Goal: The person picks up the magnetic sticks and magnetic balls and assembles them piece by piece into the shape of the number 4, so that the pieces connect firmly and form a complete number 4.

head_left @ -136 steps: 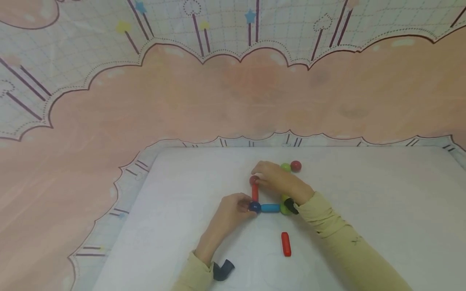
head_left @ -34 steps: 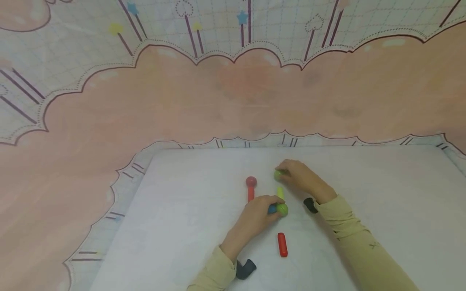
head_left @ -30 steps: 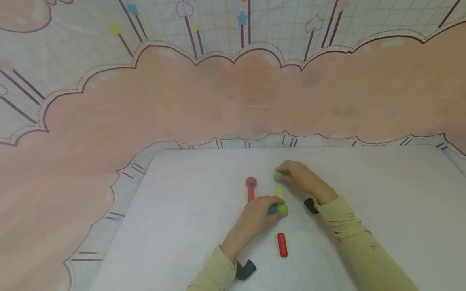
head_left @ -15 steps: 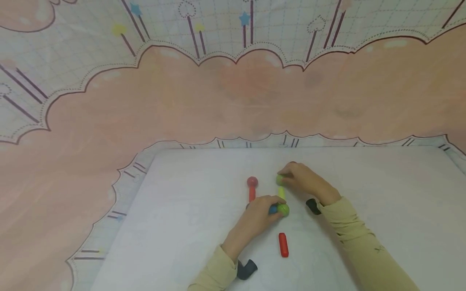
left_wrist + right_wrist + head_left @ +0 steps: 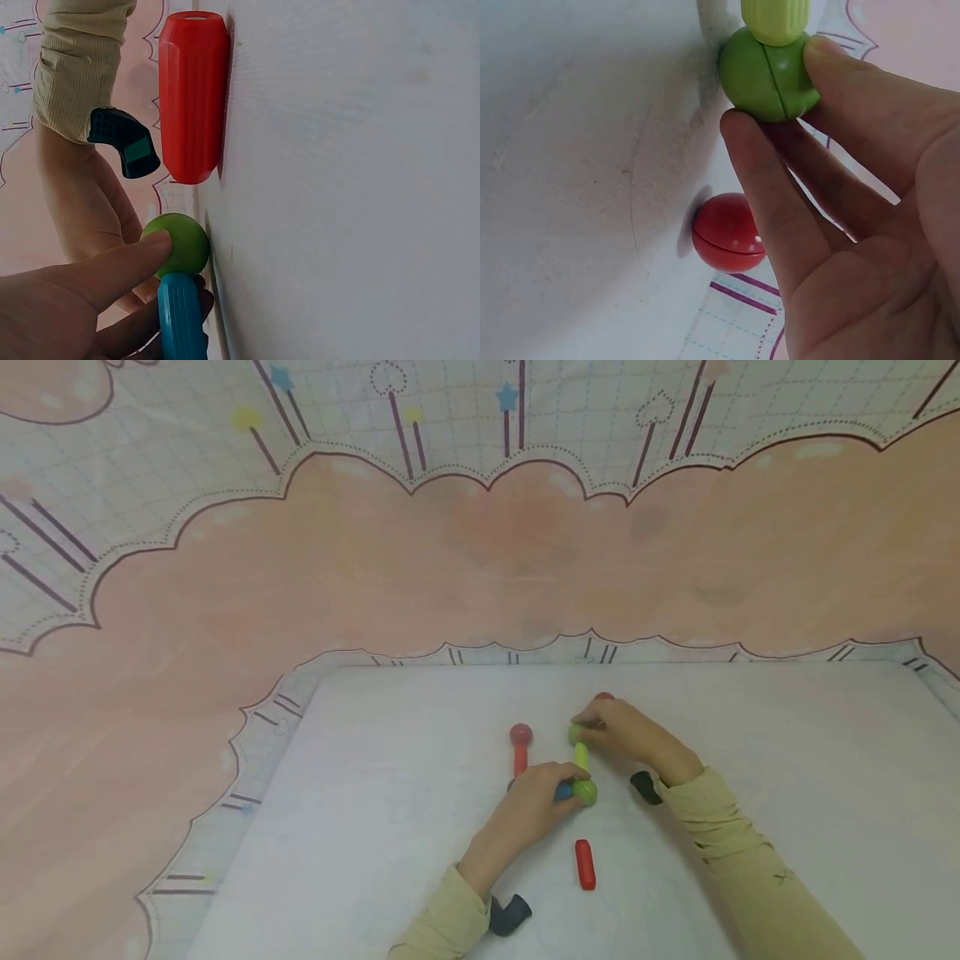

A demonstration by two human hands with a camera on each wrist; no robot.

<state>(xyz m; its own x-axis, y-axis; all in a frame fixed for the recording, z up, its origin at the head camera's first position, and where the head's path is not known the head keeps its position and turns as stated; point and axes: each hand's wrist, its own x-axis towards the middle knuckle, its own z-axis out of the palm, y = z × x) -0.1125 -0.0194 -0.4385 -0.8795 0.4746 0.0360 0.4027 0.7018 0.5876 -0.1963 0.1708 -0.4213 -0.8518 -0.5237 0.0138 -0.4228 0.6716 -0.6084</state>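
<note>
In the head view my left hand (image 5: 528, 802) pinches the nearer green ball (image 5: 584, 792). Its thumb presses that ball in the left wrist view, where a blue rod (image 5: 181, 319) joins it. My right hand (image 5: 630, 737) holds the farther green ball (image 5: 575, 734) between thumb and fingers. A yellow-green rod (image 5: 581, 758) runs between the two green balls; in the right wrist view its end meets the farther ball (image 5: 769, 79). Left of them, a red rod (image 5: 521, 760) stretches from a red ball (image 5: 521, 734) towards a dark ball mostly hidden by my left hand.
A loose red rod (image 5: 585, 864) lies nearer me on the white table (image 5: 360, 827). Another red ball (image 5: 727, 232) sits just beyond my right hand, mostly covered in the head view. Dark wrist devices (image 5: 510, 916) show at both cuffs. A patterned cloth (image 5: 420, 577) hangs behind.
My left hand has gone from the dark blue ball to the nearer green ball. My right hand, earlier at the left red ball, has drawn the farther green ball towards me, against the yellow-green rod.
</note>
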